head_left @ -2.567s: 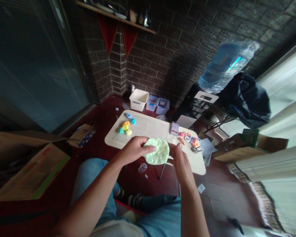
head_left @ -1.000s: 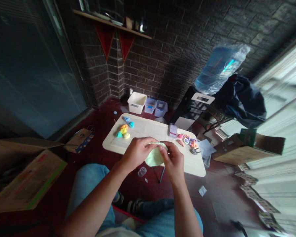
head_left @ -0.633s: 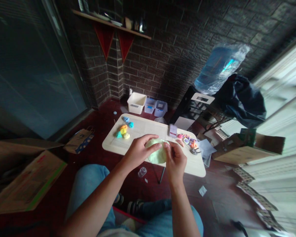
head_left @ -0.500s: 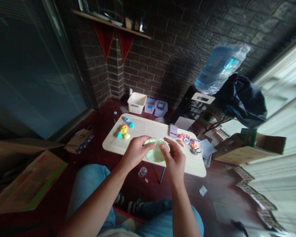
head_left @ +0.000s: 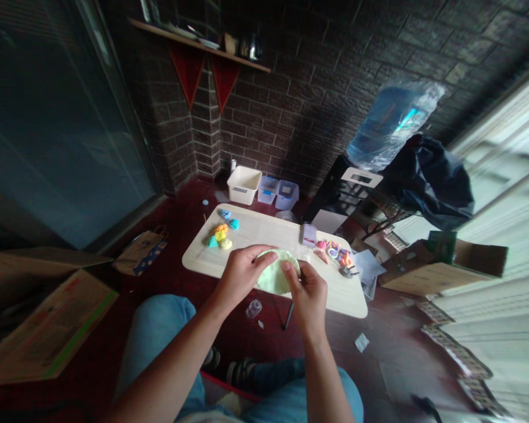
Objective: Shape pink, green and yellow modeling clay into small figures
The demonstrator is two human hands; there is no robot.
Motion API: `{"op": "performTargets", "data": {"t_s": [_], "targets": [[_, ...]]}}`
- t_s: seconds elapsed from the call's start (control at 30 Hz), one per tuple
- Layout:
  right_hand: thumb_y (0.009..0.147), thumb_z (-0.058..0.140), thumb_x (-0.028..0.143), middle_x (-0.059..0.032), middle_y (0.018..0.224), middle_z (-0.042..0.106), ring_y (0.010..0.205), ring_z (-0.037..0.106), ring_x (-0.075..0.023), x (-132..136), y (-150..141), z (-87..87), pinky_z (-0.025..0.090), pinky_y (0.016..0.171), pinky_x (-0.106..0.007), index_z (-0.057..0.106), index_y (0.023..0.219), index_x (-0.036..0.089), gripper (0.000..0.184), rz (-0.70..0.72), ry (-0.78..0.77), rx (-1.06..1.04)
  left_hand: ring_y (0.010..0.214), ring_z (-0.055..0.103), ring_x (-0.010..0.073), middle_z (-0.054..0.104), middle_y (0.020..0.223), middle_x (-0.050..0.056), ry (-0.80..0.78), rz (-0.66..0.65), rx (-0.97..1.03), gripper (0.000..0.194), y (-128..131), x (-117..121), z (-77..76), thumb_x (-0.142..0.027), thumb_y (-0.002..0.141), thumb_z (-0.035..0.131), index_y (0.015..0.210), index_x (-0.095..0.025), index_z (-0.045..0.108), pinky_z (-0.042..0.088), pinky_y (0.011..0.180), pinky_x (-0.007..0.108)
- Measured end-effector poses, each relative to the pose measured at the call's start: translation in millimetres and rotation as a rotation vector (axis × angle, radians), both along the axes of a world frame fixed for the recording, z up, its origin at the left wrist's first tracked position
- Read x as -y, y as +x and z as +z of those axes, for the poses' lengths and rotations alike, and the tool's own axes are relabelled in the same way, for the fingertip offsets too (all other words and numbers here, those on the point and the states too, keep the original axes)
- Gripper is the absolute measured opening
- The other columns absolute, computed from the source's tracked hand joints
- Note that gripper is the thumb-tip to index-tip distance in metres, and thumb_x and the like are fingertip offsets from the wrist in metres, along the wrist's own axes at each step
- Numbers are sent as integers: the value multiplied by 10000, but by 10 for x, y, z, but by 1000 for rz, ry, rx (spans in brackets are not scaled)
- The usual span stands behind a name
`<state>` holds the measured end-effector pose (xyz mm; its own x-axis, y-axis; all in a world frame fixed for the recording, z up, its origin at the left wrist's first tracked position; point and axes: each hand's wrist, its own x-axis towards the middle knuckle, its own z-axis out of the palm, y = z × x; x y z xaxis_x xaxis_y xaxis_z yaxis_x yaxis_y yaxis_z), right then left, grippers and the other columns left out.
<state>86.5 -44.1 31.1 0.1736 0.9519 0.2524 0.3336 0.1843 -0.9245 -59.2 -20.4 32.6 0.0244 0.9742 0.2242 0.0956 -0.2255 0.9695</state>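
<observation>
A flat, roundish piece of pale green modelling clay (head_left: 274, 275) is held up between both hands, above the near edge of the white table (head_left: 268, 232). My left hand (head_left: 245, 270) pinches its left side, thumb on top and fingers behind. On the right rim, my right hand (head_left: 309, 288) grips it the same way, its thumb pressed on the face of the clay. The fingertips behind the piece are hidden. Several coloured clay lumps (head_left: 221, 235) lie on the table's left part. At the right end sit small coloured clay pieces (head_left: 332, 252) in a cluster.
A phone (head_left: 309, 234) lies near the table's back edge. Behind the table stand a white bin (head_left: 244, 185) and two clear bins (head_left: 287, 195). A water dispenser with a blue bottle (head_left: 392, 126) is at the back right. Cardboard boxes (head_left: 445, 264) flank both sides. A plastic cup (head_left: 254, 308) lies on the floor.
My right hand has shifted slightly left and down, its thumb now farther left on the clay. The clay's face is tilted a little differently. Both hands keep hold of it.
</observation>
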Motion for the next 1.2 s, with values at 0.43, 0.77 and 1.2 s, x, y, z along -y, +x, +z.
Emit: {"op": "performTargets", "data": {"t_s": [0.43,0.77,1.2], "targets": [[860,608,453,20,597,553,556,443,-117,-37,22,117,350,498,-225,648,756,157,316,-1,72,18,922,694,211,758,1010,85,-10,-78,44,417,-15,42,88,-394,828,671,1173,-160,678,533,812,291],[723,735,457,-24,685,662,572,549,-160,-41,24,115,436,504,-254,697,857,154,333,154,-161,-143,608,590,157,644,621,23,-96,-122,32,338,-54,83,-52,-453,825,622,757,-129,689,458,521,222],[687,771,472,8,624,586,531,465,-127,14,-47,50,388,479,-243,684,822,148,361,84,-186,-323,980,689,222,737,1089,98,32,-12,45,406,-3,53,11,-395,832,655,1168,-168,673,550,826,290]]}}
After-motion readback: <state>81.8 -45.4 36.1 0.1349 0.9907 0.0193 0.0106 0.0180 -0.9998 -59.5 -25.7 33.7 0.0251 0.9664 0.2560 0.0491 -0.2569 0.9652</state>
